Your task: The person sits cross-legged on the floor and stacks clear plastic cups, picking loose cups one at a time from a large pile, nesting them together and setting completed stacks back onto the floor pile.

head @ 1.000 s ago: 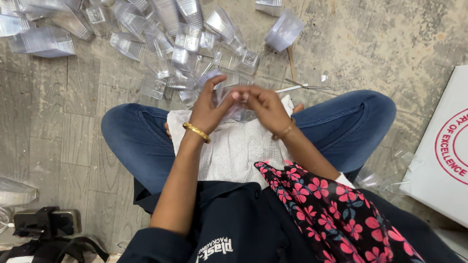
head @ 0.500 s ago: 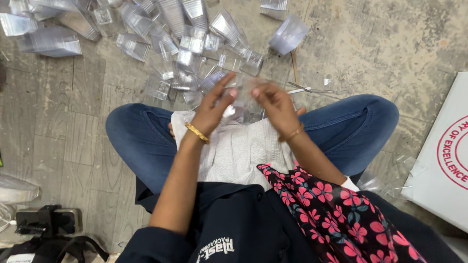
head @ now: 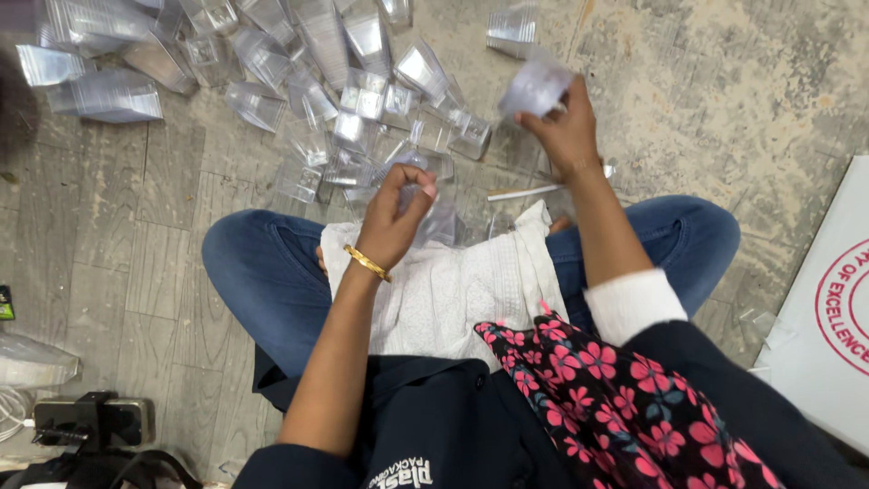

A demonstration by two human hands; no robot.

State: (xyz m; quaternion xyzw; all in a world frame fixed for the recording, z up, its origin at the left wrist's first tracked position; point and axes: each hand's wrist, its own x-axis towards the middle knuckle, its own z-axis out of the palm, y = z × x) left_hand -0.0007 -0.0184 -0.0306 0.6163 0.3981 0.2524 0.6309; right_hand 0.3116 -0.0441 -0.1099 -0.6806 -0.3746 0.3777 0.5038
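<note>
I see my right hand (head: 566, 127) gripping a clear plastic cup (head: 536, 88) over the floor (head: 706, 100). Left hand (head: 398, 213) pinches a clear plastic piece (head: 441, 222) nr the cup pile (head: 344, 109).

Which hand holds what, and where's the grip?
Right hand pinches a clear plastic container by its lower edge. Left hand grips another clear plastic piece; hold point unclear.

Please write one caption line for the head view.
Seated person's right hand lifts a clear plastic container; left hand holds another above the lap.
</note>
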